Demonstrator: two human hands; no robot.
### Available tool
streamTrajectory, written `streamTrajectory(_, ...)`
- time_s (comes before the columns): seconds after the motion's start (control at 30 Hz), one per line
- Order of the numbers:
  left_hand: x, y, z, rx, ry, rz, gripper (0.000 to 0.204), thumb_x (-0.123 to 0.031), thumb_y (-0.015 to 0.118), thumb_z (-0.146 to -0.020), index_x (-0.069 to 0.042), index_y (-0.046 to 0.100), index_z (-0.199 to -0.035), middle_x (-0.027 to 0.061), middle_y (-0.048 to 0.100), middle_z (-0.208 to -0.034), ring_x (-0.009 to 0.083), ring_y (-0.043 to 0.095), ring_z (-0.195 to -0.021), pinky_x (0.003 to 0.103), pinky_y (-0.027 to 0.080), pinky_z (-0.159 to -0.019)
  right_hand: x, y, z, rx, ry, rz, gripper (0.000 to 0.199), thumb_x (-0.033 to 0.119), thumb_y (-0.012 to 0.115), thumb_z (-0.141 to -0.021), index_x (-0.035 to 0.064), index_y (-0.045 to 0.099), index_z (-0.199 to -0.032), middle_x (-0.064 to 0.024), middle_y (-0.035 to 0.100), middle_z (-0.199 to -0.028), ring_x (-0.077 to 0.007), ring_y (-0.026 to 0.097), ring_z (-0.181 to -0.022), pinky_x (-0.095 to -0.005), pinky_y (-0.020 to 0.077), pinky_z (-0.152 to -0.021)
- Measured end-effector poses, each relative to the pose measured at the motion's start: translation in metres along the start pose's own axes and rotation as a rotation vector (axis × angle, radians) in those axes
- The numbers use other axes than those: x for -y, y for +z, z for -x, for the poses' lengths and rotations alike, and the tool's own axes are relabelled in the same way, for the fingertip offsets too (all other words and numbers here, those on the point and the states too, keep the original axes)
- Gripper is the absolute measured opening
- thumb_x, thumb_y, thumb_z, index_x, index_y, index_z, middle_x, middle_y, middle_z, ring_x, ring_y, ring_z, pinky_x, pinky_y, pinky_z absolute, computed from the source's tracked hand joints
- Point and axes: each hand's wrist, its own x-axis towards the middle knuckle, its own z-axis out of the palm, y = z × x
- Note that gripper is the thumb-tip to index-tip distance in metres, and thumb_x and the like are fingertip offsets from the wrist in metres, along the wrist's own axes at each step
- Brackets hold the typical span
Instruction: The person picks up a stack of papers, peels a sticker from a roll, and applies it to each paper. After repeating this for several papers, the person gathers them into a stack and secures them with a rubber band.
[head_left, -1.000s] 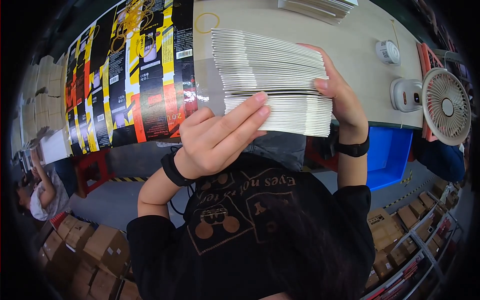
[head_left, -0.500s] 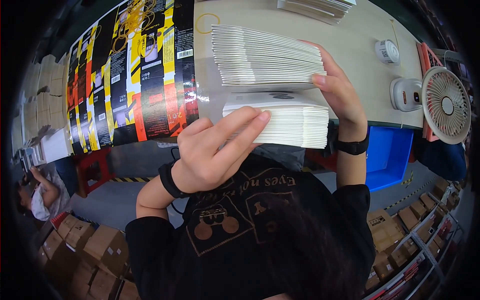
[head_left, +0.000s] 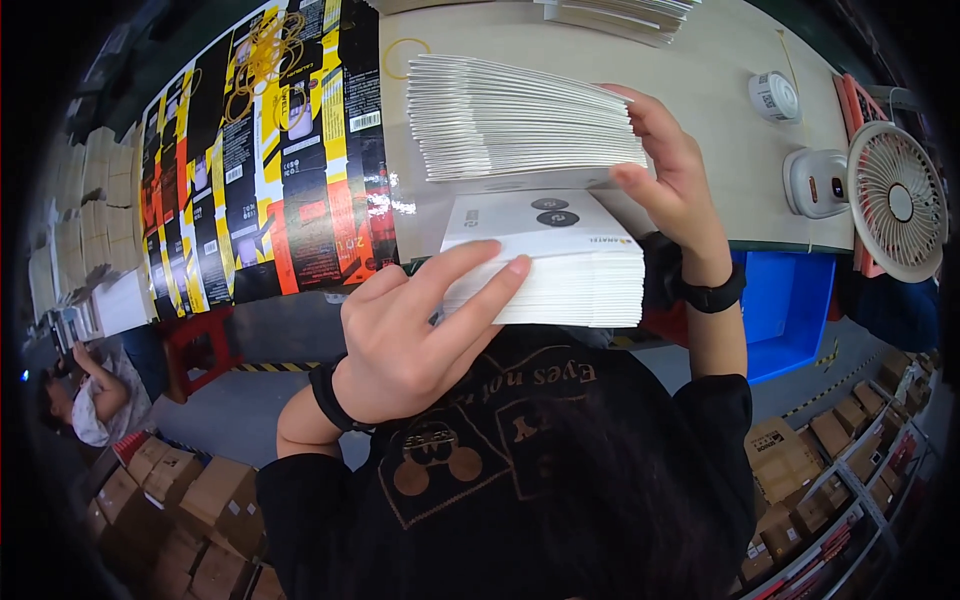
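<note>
We see a thick stack of white cards (head_left: 545,200) at the near edge of the counter (head_left: 720,130), and it has opened into two parts since half a second ago: the upper part (head_left: 520,125) is now lifted clear along its near side, baring the printed face of the top card of the lower part (head_left: 550,265), where a second ago the stack was one closed block. Our right hand (head_left: 670,180) has its fingers curled over the right end of the upper part, tipping it up and away. Our left hand (head_left: 410,340) lies flat with fingers stretched out, their tips pressing on the left near corner of the lower part, gripping nothing. We judge that the stack is being divided into a counted or checked portion, though whether the thumb of the right hand is wedged into the gap we cannot tell from this angle. Left of the stack lie glossy printed sheets in black, yellow and red (head_left: 260,160); to the right stand a small white fan (head_left: 895,200) and a blue bin (head_left: 785,310) below the counter edge.
</note>
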Motion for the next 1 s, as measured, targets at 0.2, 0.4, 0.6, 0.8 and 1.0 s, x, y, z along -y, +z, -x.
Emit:
streamTrajectory(0.2,0.020,0.036,0.003,-0.277,-0.035,0.375,0.045,-0.009,0.073,-0.057,-0.003,0.060,-0.100,0.0102,0.061,-0.098,0.0196,0.062,-0.073,0.025,0.048,-0.061,0.004,0.004,-0.004,-0.043,-0.075,0.134,0.065,0.017,0.075,-0.065,-0.0020,0.043,-0.117,-0.0087,0.053,-0.110,-0.0187,0.050,-0.102,-0.0298,0.0375,-0.090)
streamTrajectory(0.4,0.024,0.051,-0.003,-0.259,-0.271,0.639,0.044,-0.012,0.074,-0.062,-0.002,0.056,-0.101,0.0128,0.062,-0.098,0.0223,0.063,-0.084,0.026,0.050,-0.068,0.000,0.017,-0.007,-0.056,0.074,0.035,0.056,0.017,0.076,-0.064,0.0011,0.047,-0.109,-0.0119,0.059,-0.096,-0.0216,0.057,-0.087,-0.0291,0.0445,-0.079)
streamTrajectory(0.6,0.045,0.068,0.004,-0.190,-0.074,0.654,0.041,-0.011,0.073,-0.065,0.003,0.056,-0.100,0.0160,0.061,-0.099,0.0222,0.061,-0.089,0.027,0.048,-0.073,0.006,0.021,-0.011,-0.075,0.206,0.064,0.049,0.010,0.073,-0.069,-0.0003,0.048,-0.110,-0.0085,0.058,-0.100,-0.0128,0.055,-0.090,-0.0252,0.0438,-0.079)
streamTrajectory(0.8,0.030,0.036,0.009,-0.312,-0.574,1.004,0.036,-0.009,0.072,-0.068,0.002,0.057,-0.100,0.0110,0.063,-0.092,0.0159,0.061,-0.082,0.025,0.049,-0.069,0.026,0.006,-0.009,-0.309,0.142,0.014,0.046,0.010,0.071,-0.070,-0.0021,0.050,-0.108,-0.0096,0.059,-0.096,-0.0137,0.056,-0.085,-0.0258,0.0447,-0.076)
streamTrajectory(1.0,0.049,0.039,0.013,-0.692,-0.675,1.141,0.036,-0.008,0.072,-0.069,0.005,0.057,-0.099,0.0105,0.063,-0.090,0.0142,0.060,-0.079,0.025,0.047,-0.071,0.043,0.000,0.023,-0.674,0.146,-0.069,0.040,0.010,0.072,-0.070,-0.0046,0.053,-0.102,-0.0101,0.060,-0.094,-0.0145,0.057,-0.082,-0.0262,0.0464,-0.071)
